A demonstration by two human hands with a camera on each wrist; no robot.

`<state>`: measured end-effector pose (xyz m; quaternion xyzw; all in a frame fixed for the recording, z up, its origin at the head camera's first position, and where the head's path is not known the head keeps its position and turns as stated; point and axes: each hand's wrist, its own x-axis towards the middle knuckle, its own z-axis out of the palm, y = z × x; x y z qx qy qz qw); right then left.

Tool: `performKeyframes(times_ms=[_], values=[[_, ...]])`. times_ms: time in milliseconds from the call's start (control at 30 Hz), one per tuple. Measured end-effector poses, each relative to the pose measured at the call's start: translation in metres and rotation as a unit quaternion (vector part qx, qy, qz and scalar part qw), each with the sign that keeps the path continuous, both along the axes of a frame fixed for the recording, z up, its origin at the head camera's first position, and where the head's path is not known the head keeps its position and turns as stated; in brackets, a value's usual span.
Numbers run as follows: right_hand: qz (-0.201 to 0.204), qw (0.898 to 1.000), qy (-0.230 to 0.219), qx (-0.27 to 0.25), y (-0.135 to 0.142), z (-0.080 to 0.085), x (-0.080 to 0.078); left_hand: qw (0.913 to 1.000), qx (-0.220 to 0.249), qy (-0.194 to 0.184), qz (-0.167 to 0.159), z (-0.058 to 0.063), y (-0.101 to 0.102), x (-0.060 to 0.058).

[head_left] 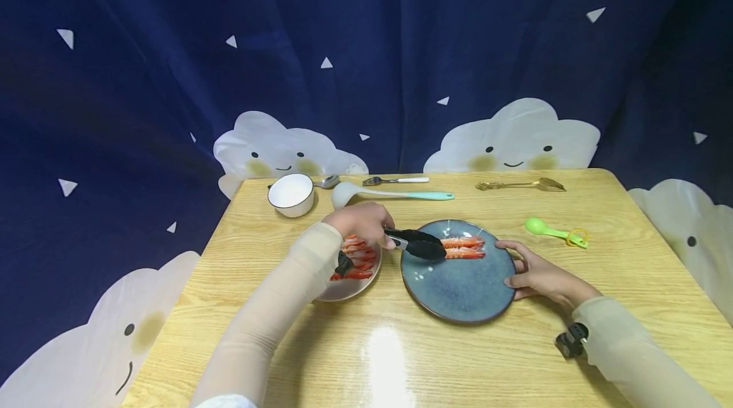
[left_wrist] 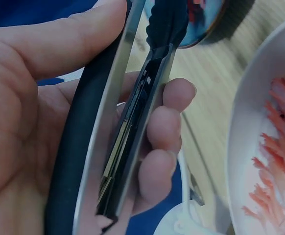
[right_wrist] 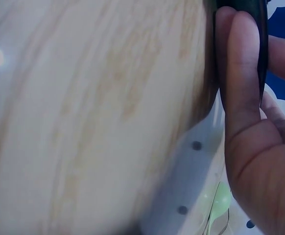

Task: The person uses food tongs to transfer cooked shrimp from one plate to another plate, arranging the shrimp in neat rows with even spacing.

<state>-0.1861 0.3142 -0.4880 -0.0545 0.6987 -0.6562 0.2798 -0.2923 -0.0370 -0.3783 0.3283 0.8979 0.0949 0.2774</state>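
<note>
My left hand (head_left: 366,223) grips a pair of black-tipped tongs (head_left: 422,244), its thumb on one arm and curled fingers round the other in the left wrist view. The tongs' tips reach over a blue plate (head_left: 464,296), right at the ends of two red-and-white shrimp (head_left: 465,254). With thumb and fingers, my right hand (head_left: 541,277) holds the plate's right rim; in the right wrist view the thumb lies along the plate's dark edge (right_wrist: 263,54). Under my left forearm, partly hidden, a pale plate (head_left: 343,295) bears several more shrimp (head_left: 362,260).
Along the table's back lie a white bowl (head_left: 292,196), a metal spoon (head_left: 328,182), a fork (head_left: 373,181) with a white handle, a white-and-mint ladle (head_left: 395,194) and a gold spoon (head_left: 521,184). A green spoon (head_left: 552,231) lies beyond my right hand on the wooden table (head_left: 458,363).
</note>
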Motion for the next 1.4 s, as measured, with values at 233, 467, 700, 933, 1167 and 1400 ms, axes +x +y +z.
performKeyframes(times_ms=[233,467,700,933,1167,1400], values=[[0.004,1.0,0.003,0.006,-0.001,0.0,-0.001,0.9986,0.006,0.042,-0.032,0.005,-0.004,0.001],[0.016,1.0,0.011,0.003,-0.003,0.003,-0.001,0.9966,0.022,0.074,-0.027,0.003,-0.014,0.003],[0.011,1.0,0.01,0.013,-0.004,0.004,-0.002,0.9919,0.048,0.116,-0.018,0.022,-0.052,0.008],[0.012,0.999,0.012,0.032,0.0,0.004,0.0,0.9923,0.049,0.111,0.024,0.032,-0.11,0.022],[0.008,0.999,0.014,0.037,0.003,0.002,0.001,0.9911,0.091,0.079,0.057,0.025,-0.167,0.035],[0.016,0.999,0.028,0.024,0.001,-0.002,0.001,0.9884,0.102,0.012,0.112,0.02,-0.204,0.051]])
